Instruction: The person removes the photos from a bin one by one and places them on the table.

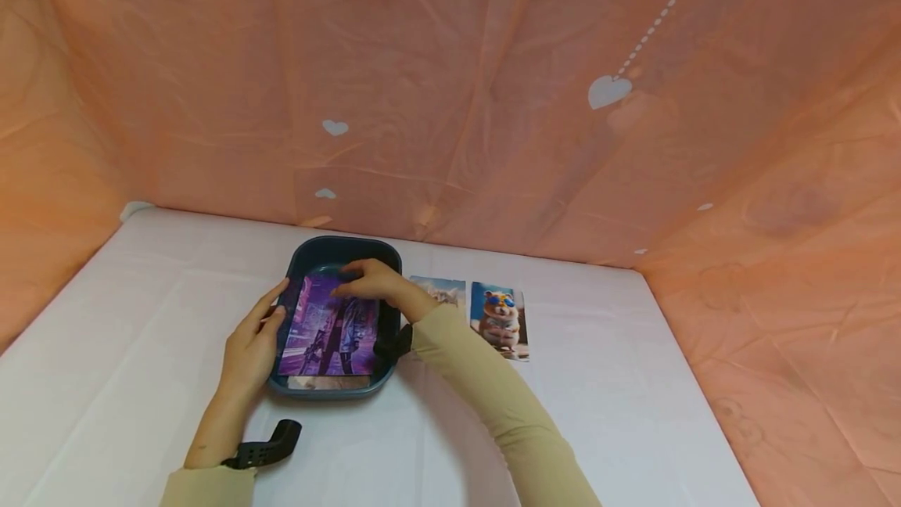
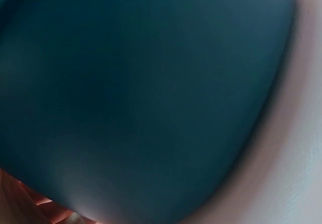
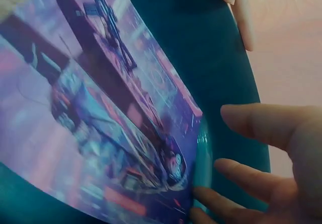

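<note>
A dark teal rectangular tray [image 1: 331, 250] with rounded corners stands on the white table, and its outer side fills most of the left wrist view. My left hand [image 1: 248, 354] holds the tray's left rim, fingertips [image 3: 243, 25] lapping over the edge. Inside the tray lies a purple picture card [image 1: 338, 335] with a neon city scene and a figure in a long coat. Another card [image 1: 327, 383] peeks out beneath its near edge. My right hand [image 1: 380, 284] hovers at the card's far end, thumb and fingers spread apart and nothing pinched between them.
Right of the tray, a card showing a hamster in sunglasses [image 1: 498, 321] lies on the white table [image 1: 598, 413]. Beside it, another animal card [image 1: 445, 288] is partly hidden by my right forearm. A peach curtain [image 1: 450, 100] with white hearts rises behind and at both sides.
</note>
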Demonstrator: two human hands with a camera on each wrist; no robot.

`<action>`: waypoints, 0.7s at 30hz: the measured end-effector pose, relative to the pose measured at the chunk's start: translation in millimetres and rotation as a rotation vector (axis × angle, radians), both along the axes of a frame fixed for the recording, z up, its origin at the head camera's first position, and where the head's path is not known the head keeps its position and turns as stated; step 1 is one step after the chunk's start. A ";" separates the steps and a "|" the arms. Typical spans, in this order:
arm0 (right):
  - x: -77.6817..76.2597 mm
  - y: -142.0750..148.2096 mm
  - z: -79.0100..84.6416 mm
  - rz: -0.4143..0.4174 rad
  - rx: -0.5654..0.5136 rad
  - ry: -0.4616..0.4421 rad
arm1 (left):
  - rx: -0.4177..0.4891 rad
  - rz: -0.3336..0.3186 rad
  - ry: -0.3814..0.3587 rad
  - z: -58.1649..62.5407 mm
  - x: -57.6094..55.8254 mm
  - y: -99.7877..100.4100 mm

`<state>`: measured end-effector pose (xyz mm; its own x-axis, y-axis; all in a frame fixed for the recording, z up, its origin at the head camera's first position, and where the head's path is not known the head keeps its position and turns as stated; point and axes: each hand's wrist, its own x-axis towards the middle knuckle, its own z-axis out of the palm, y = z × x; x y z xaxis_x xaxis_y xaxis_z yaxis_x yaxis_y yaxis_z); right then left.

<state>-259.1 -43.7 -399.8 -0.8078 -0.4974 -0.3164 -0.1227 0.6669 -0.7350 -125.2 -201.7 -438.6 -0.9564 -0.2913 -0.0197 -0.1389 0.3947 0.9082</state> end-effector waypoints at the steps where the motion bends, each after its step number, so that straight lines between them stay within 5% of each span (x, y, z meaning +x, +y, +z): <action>1: -0.1 0.4 -0.2 0.005 0.001 -0.005 | -0.002 0.000 0.004 -0.1 -0.2 -0.1; 11: 1.0 3.5 -0.5 0.028 0.024 0.041 | 0.006 -0.017 0.010 1.9 0.1 1.5; 21: 2.8 9.6 2.4 0.066 -0.118 0.141 | -0.017 -0.025 -0.004 1.9 0.7 -0.6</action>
<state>-256.3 -34.2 -397.4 -0.8044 -0.5778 -0.1384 -0.2708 0.5638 -0.7803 -124.5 -202.4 -436.6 -0.9633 -0.2678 -0.0189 -0.1325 0.4131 0.9010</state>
